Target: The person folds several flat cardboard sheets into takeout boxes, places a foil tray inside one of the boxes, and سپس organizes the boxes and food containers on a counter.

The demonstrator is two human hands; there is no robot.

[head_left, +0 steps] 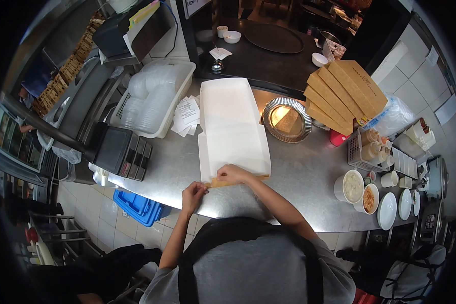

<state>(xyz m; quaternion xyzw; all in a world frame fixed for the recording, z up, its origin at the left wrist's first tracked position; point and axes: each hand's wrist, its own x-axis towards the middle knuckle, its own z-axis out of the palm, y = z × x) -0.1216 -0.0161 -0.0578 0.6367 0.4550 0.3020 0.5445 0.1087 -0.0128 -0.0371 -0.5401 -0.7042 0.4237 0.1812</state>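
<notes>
Stainless-steel counter (309,167) in a kitchen, seen from above, with a dark ledge (238,33) beyond it and pale floor tiles (111,223) below. At the middle of the counter, along its near edge, lies a white-lined cardboard box (233,121), opened out, its lid half extending away from the person; brown outer board shows along the near flap (228,182). The left hand (194,196) is at the near left corner, thumb and fingertips drawn together and pinching the board. The right hand (231,174) bends over the same flap, its fingers curled close together and touching it; whether they grip it cannot be told. Writing: printed paper slips (187,115) lie just left of the box, their small type too fine to read; a fanned stack of brown cartons (347,91), at right, carries dark lettering on its uppermost panel. A round silver plate (307,120) with a crimped rim sits between the box and this stack. Left: a white basket (180,104) of clear plastic containers (154,91). Right: two white tubs of food (352,186) near white oval dishes (387,210).
</notes>
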